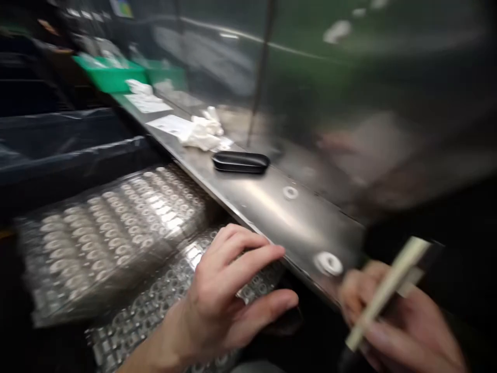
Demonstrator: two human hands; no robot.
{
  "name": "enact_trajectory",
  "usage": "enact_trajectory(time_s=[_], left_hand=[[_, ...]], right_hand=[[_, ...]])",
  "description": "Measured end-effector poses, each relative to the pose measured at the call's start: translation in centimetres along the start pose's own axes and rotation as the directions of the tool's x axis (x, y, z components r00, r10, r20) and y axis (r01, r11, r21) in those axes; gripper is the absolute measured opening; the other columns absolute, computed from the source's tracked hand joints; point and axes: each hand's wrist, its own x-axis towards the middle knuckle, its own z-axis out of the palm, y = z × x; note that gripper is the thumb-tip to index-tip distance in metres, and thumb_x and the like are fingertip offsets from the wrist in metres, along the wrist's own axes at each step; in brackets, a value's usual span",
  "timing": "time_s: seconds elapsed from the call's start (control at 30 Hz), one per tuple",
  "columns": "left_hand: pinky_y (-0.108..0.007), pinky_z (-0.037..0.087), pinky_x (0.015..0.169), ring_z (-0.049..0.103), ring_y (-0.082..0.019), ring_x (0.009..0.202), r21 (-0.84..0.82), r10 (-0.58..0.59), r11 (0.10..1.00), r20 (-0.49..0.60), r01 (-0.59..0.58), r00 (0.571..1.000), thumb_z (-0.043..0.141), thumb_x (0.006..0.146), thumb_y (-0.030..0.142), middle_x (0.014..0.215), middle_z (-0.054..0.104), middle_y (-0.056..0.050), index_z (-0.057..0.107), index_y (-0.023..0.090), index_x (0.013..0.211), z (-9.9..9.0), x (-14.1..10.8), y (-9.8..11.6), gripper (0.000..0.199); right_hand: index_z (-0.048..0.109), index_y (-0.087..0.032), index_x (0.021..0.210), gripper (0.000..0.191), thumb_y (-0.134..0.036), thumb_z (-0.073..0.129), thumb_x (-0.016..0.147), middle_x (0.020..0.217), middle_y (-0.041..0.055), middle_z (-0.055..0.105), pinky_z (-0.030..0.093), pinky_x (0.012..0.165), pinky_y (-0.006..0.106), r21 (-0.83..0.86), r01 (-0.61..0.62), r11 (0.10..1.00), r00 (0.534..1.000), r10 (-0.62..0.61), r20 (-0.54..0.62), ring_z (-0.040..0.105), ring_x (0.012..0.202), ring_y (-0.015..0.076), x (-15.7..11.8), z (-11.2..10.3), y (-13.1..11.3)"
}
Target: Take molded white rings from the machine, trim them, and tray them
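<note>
My left hand (236,290) is held over the clear trays, thumb and fingers apart, with nothing in its grasp. Its fingertips come close to the front edge of the metal shelf (256,202). At the lower right, my right hand (404,316) is closed around a flat cream-coloured strip with dark parts (392,290); blur hides what kind of tool it is. Just left of that hand, a white ring (330,264) lies on the shelf, smeared by motion. A second white ring (290,192) lies farther back, near a black oblong case (240,162).
Clear plastic-wrapped trays of white rings (104,228) stand at the left, below the shelf. White crumpled cloth or gloves (202,133) and paper sheets (149,103) lie farther along it. A green bin (116,77) stands at its far end. A shiny metal wall (310,93) rises behind.
</note>
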Motion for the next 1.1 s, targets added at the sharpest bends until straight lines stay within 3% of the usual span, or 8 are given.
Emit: enact_trajectory(time_s=[0.07, 0.2, 0.37, 0.53, 0.67, 0.87, 1.0, 1.1], left_hand=[[-0.041, 0.049, 0.091, 0.056, -0.025, 0.105, 0.117, -0.006, 0.993, 0.08, -0.003, 0.997, 0.082, 0.09, 0.036, 0.115, 0.062, -0.015, 0.064, 0.006, 0.129, 2.2, 0.8, 2.0, 0.053], [-0.046, 0.045, 0.085, 0.054, -0.028, 0.101, 0.274, -0.106, 0.961, 0.22, 0.043, 0.97, 0.074, 0.093, 0.052, 0.11, 0.06, -0.013, 0.066, 0.01, 0.127, 4.7, 2.9, 2.6, 0.055], [-0.044, 0.041, 0.078, 0.056, -0.026, 0.091, 0.342, -0.226, 0.933, 0.302, 0.116, 0.926, 0.079, 0.09, 0.048, 0.093, 0.063, -0.006, 0.076, 0.019, 0.108, 6.2, 4.3, 2.6, 0.035], [-0.036, 0.045, 0.068, 0.059, -0.019, 0.08, 0.145, -0.007, 0.989, 0.15, -0.015, 0.989, 0.086, 0.085, 0.034, 0.088, 0.068, -0.004, 0.076, 0.015, 0.108, 7.3, 3.3, 3.7, 0.031], [-0.033, 0.051, 0.069, 0.062, -0.017, 0.079, -0.027, 0.131, 0.991, 0.006, -0.131, 0.991, 0.094, 0.075, 0.016, 0.09, 0.072, -0.007, 0.073, 0.009, 0.108, 8.0, 1.0, 6.2, 0.04], [-0.032, 0.052, 0.066, 0.064, -0.016, 0.077, -0.256, -0.108, 0.962, -0.024, 0.098, 0.994, 0.094, 0.073, 0.015, 0.089, 0.072, -0.006, 0.075, 0.011, 0.109, 8.5, -1.8, 8.3, 0.04], [-0.03, 0.054, 0.068, 0.065, -0.016, 0.08, -0.309, -0.162, 0.938, 0.015, 0.159, 0.987, 0.092, 0.077, 0.014, 0.09, 0.072, -0.005, 0.077, 0.013, 0.111, 8.5, -3.0, 8.5, 0.038], [-0.026, 0.056, 0.069, 0.066, -0.014, 0.084, -0.325, -0.186, 0.927, 0.029, 0.185, 0.982, 0.088, 0.08, 0.012, 0.097, 0.072, -0.006, 0.077, 0.015, 0.115, 8.2, -3.7, 8.8, 0.037]], right_hand=[[0.051, -0.022, 0.089, 0.029, -0.035, 0.077, 0.084, 0.075, -0.0022, 0.049, 0.033, 0.047, 0.022, 0.09, 0.032, 0.995, 0.999, -0.034, 0.028, 0.042, 0.056, 0.0092, -1.4, -0.3, -0.1], [0.051, -0.021, 0.088, 0.029, -0.034, 0.077, 0.082, 0.073, -0.0018, 0.047, 0.034, 0.053, 0.024, 0.156, 0.1, 0.983, 0.992, -0.11, 0.059, 0.042, 0.061, 0.0105, -3.6, -2.4, 1.0], [0.052, -0.021, 0.089, 0.027, -0.035, 0.075, 0.085, 0.076, -0.0019, 0.048, 0.034, 0.055, 0.025, 0.134, 0.042, 0.99, 0.999, -0.042, 0.0, 0.042, 0.064, 0.0111, -7.5, -5.5, 3.6], [0.056, -0.02, 0.093, 0.023, -0.034, 0.073, 0.086, 0.078, -0.0015, 0.049, 0.032, 0.054, 0.025, 0.091, 0.004, 0.996, 0.998, 0.002, -0.062, 0.042, 0.063, 0.0101, -8.6, -6.4, 3.3], [0.045, -0.02, 0.083, 0.026, -0.025, 0.071, 0.081, 0.074, -0.0027, 0.047, 0.03, 0.053, 0.025, 0.135, 0.033, 0.99, 0.999, -0.031, -0.021, 0.038, 0.06, 0.0093, -7.7, -5.5, 1.2], [0.05, -0.019, 0.081, 0.022, -0.026, 0.069, 0.089, 0.062, -0.005, 0.045, 0.028, 0.049, 0.021, 0.075, -0.049, 0.996, 0.991, 0.04, 0.125, 0.037, 0.054, 0.0072, -7.0, -4.4, -0.4], [0.062, -0.018, 0.103, 0.02, -0.037, 0.065, 0.1, 0.057, -0.0081, 0.042, 0.027, 0.044, 0.019, 0.062, -0.096, 0.993, 0.978, 0.083, 0.191, 0.032, 0.047, 0.0053, -7.0, -3.6, -0.7], [0.065, -0.014, 0.1, 0.025, -0.04, 0.066, 0.101, 0.058, -0.0067, 0.045, 0.029, 0.044, 0.017, 0.044, -0.143, 0.989, 0.962, 0.128, 0.24, 0.033, 0.047, 0.004, -6.8, -2.6, -0.9]])
